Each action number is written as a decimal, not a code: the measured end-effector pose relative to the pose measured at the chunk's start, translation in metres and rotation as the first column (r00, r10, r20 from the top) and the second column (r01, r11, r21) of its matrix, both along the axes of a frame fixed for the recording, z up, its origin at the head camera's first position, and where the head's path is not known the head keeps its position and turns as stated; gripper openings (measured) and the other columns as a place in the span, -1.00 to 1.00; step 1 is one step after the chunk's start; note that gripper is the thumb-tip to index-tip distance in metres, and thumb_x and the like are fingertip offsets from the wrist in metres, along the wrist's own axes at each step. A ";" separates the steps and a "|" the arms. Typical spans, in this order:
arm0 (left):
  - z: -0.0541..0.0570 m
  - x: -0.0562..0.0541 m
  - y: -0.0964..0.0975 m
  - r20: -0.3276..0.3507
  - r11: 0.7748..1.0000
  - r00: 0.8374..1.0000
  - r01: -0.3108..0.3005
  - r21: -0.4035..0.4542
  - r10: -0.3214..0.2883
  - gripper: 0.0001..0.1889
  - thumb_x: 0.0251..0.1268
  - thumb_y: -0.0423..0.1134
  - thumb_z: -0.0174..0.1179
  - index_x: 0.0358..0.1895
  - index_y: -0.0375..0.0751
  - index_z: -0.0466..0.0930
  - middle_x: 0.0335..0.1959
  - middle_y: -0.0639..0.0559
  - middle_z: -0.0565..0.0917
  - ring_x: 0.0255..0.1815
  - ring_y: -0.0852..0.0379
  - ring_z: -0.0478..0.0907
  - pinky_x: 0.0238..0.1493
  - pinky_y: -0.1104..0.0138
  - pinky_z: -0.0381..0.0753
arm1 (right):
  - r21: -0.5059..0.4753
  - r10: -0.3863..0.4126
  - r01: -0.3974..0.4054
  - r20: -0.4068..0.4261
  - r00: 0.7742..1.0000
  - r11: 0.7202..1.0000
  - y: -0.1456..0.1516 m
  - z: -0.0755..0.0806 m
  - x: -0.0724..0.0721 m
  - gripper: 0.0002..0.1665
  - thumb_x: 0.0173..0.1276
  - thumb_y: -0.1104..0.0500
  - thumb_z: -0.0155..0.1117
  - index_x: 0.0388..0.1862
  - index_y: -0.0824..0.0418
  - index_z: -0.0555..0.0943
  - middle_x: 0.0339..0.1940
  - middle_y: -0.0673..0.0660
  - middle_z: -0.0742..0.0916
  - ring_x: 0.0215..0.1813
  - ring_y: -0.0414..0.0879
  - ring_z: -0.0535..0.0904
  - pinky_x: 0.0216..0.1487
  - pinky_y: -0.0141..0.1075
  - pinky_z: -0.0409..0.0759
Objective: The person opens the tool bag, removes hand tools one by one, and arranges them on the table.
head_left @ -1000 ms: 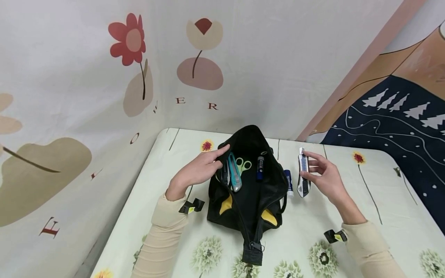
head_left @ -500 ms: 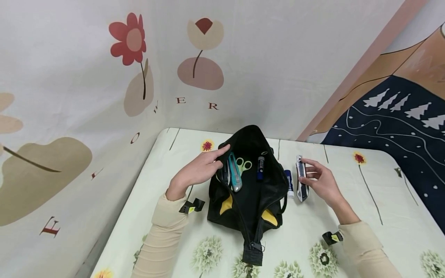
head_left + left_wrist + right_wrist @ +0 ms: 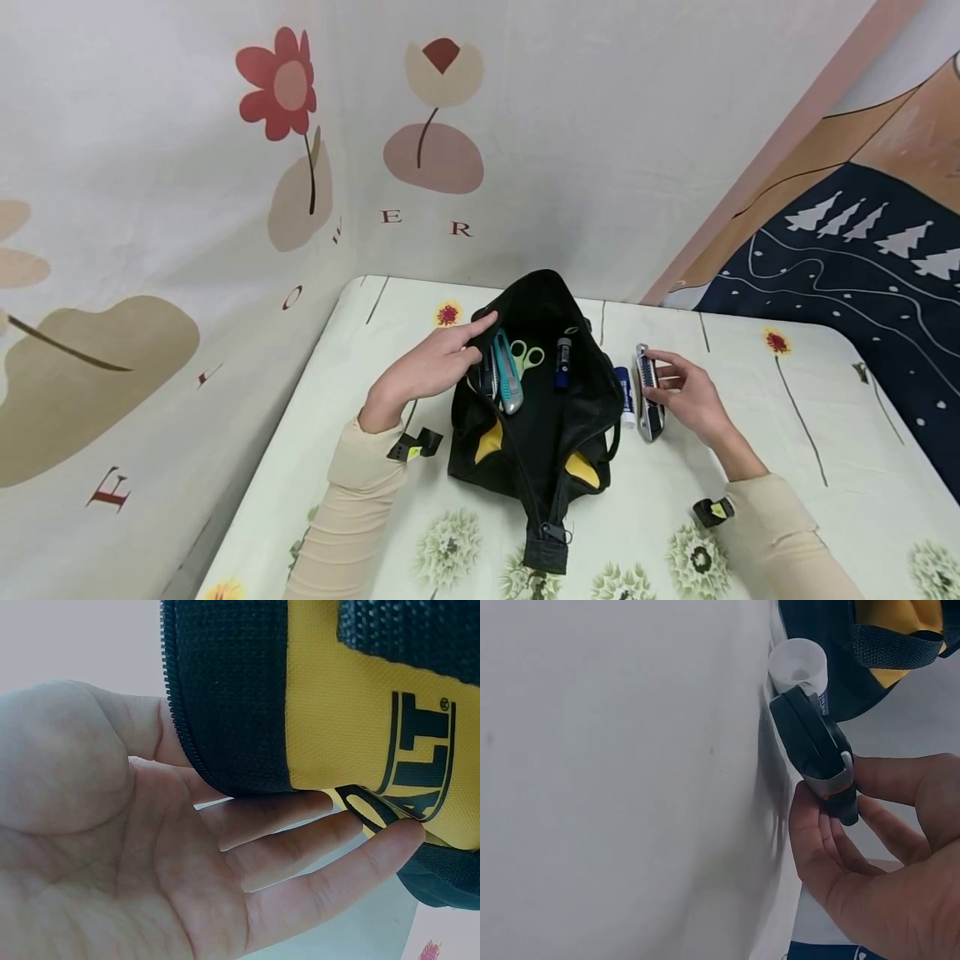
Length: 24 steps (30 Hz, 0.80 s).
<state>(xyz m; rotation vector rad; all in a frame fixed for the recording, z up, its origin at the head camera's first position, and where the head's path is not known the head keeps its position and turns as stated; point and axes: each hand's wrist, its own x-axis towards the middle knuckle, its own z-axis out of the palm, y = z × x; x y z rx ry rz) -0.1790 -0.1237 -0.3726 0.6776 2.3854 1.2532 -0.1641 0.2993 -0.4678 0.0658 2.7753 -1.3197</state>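
Observation:
An open black and yellow tool bag [image 3: 540, 450] lies on the table. My left hand [image 3: 429, 364] holds its left edge; in the left wrist view the thumb goes behind the zipper edge and the other fingers [image 3: 300, 896] lie along the yellow outside. Inside the bag are a teal utility knife [image 3: 507, 371], a dark utility knife [image 3: 489, 375] beside it, green-handled scissors [image 3: 531, 357] and a blue glue stick [image 3: 562, 362]. My right hand [image 3: 692, 396] pinches a silver and black utility knife [image 3: 649, 396] between thumb and fingers, close over the tablecloth to the right of the bag.
A second blue and white glue stick [image 3: 625, 396] lies between the bag and the held knife. The bag's zipper end [image 3: 546, 546] points toward me. A flower-printed cloth covers the table [image 3: 765, 417], and printed curtains [image 3: 570, 150] hang behind it.
My right hand has brought the silver and black utility knife down and slightly left, nearer the glue stick outside the bag. My left hand and the bag have stayed in place.

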 end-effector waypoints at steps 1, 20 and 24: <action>0.000 0.000 0.000 0.000 1.000 1.000 -0.001 -0.002 0.001 -0.29 0.70 -0.32 -0.16 0.84 -0.18 0.04 -0.68 0.21 0.18 -0.68 0.19 0.05 -0.44 0.32 0.20 | 0.000 0.001 -0.001 0.001 1.000 1.000 0.000 0.000 0.000 -0.18 0.46 0.47 0.45 0.66 0.37 0.43 0.25 0.54 0.63 0.07 0.19 0.63 -0.21 -0.41 0.60; 0.002 0.001 0.000 0.003 1.000 1.000 0.002 0.007 -0.002 -0.30 0.71 -0.32 -0.16 0.84 -0.18 0.04 -0.69 0.21 0.19 -0.69 0.19 0.04 -0.46 0.32 0.19 | 0.087 0.022 -0.023 0.005 1.000 0.996 -0.001 -0.006 -0.005 -0.28 0.41 0.44 0.50 0.53 0.42 0.55 0.11 0.50 0.71 0.00 0.18 0.68 -0.20 -0.39 0.62; 0.002 0.002 0.000 -0.001 1.000 1.000 0.003 0.009 -0.003 -0.30 0.71 -0.32 -0.16 0.84 -0.18 0.05 -0.69 0.21 0.20 -0.68 0.19 0.04 -0.46 0.32 0.18 | 0.108 0.021 -0.023 0.014 1.000 0.994 -0.001 -0.005 -0.005 -0.27 0.43 0.42 0.50 0.55 0.42 0.53 0.13 0.52 0.71 0.03 0.23 0.70 -0.17 -0.32 0.66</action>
